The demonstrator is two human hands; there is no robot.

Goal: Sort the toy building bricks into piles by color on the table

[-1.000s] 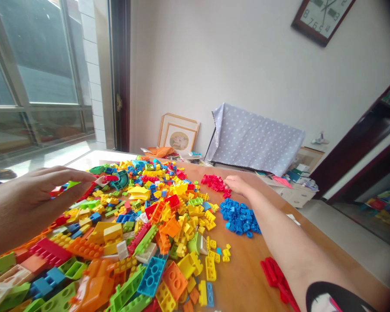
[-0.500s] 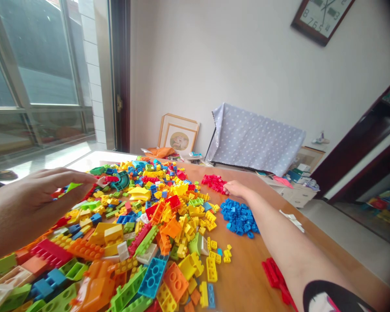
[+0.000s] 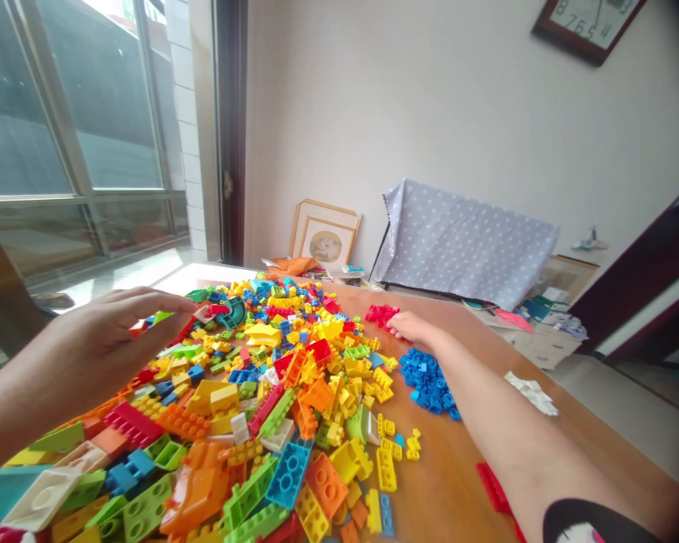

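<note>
1. Mixed heap of plastic bricks point(image 3: 225, 398), many colours intermingled, spread over the left and middle of the counter point(image 3: 441, 460); judged by extent, the larger share is unseparated.
2. Single-colour groups, lying apart from the heap: small red bricks point(image 3: 380, 314) at the far side, blue bricks point(image 3: 424, 373) nearer, larger red pieces point(image 3: 492, 489) beside the right forearm, white pieces point(image 3: 530, 392) near the right edge. Separation by colour appears partial.
3. Right hand point(image 3: 412, 330), fingers curled together beside the small red bricks; any piece within the grip cannot be made out.
4. Left hand point(image 3: 127, 320), above the heap, thumb and fingers arched; whether the tips meet or hold anything cannot be told.
</note>
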